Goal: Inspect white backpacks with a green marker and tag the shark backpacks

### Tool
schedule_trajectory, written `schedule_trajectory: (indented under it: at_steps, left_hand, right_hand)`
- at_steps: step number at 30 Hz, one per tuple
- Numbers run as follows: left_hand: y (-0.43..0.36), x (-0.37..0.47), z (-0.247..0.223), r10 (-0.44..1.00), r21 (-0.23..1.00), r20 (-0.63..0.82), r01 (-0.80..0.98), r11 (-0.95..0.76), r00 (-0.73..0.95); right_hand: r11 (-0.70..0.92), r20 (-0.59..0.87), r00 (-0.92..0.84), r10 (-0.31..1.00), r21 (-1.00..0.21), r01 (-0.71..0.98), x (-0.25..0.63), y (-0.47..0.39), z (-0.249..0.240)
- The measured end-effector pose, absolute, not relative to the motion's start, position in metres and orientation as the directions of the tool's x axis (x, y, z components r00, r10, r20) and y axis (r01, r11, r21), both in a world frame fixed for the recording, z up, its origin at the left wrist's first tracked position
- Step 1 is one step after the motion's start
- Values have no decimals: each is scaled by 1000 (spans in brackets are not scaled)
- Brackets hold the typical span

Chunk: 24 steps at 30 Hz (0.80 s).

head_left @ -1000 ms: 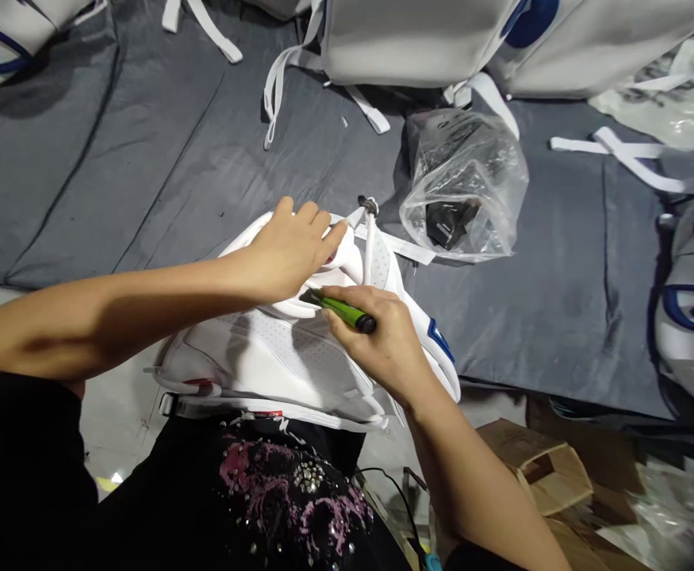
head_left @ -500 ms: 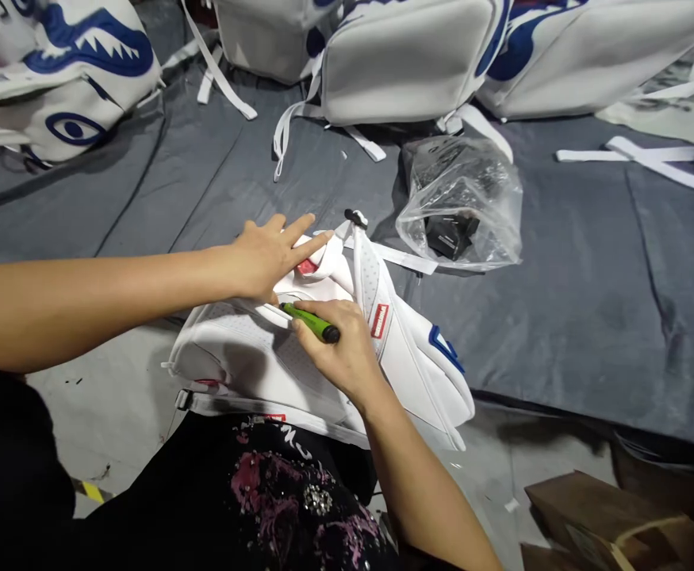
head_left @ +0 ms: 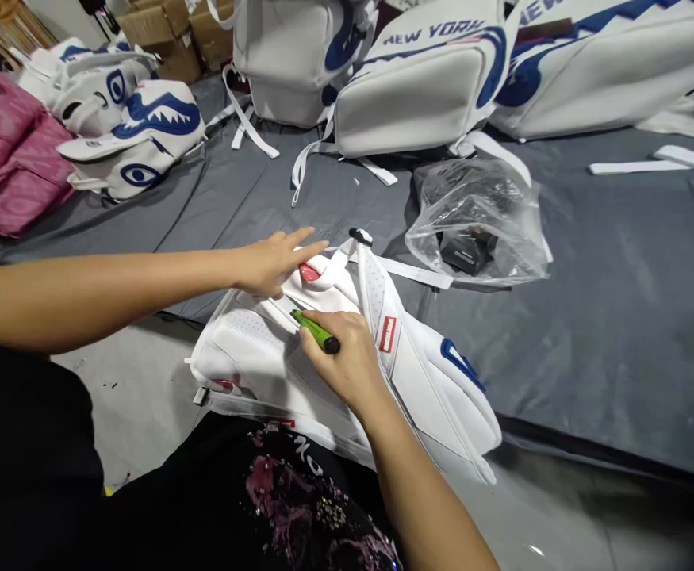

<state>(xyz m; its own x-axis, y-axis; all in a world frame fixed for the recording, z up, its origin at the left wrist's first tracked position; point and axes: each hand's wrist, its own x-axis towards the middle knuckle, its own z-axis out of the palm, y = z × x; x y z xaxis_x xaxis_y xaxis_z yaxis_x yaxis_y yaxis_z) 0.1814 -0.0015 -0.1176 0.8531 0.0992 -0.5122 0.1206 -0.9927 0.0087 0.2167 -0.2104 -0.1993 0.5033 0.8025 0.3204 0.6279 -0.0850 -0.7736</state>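
A white backpack (head_left: 442, 396) lies at the table's near edge, its strap side up, with red labels and a blue patch at its right end. My right hand (head_left: 347, 353) is closed round a green pen-shaped tool with black ends (head_left: 318, 331), its tip close to the top edge of the bag. I cannot make out whether the tip touches the fabric. Over the far left part of the bag lies my left hand (head_left: 272, 262), fingers stretched and spread, beside a red patch (head_left: 309, 273). A white strap (head_left: 412, 272) runs out to the right from the bag.
Several white and blue backpacks (head_left: 409, 115) stand along the back. A clear plastic bag (head_left: 510, 254) with black pieces inside lies right of my bag. Left are a pink bag (head_left: 10, 151), more white bags (head_left: 162, 127) and cartons (head_left: 165, 36). Grey cloth (head_left: 596, 317) covers the table.
The view has shifted, so everything sits a little lower and further right, and more of the far left shows. The green tool has moved slightly away from my left hand's fingers.
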Motion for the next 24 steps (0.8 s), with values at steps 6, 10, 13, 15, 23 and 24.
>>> schedule_trajectory:
  at_steps: [6, 10, 13, 15, 23, 24]
  left_hand:
    - [-9, 174, -114, 302, -12, -520, 346, -938, 799]
    - [0, 176, -122, 226, 10, -500, 267, -964, 836]
    - [6, 177, -127, 193, 41, -476, 241, -970, 858]
    - [7, 177, -127, 182, 57, -477, 237, -970, 860]
    - [10, 181, -123, 134, 77, -523, 203, -976, 842]
    - [12, 181, -124, 127, 81, -521, 197, -977, 844]
  right_hand:
    - [-91, 347, 496, 796, -741, 665, 220, -210, -206]
    - [-84, 367, 501, 783, -737, 671, 218, -203, -209]
    - [-79, 394, 528, 752, -742, 666, 215, -198, -213]
    - [-75, 407, 548, 731, -750, 657, 214, -197, -215]
    - [-35, 388, 535, 751, -785, 618, 209, -195, -209]
    - [-34, 369, 520, 770, -791, 611, 207, -194, -207]
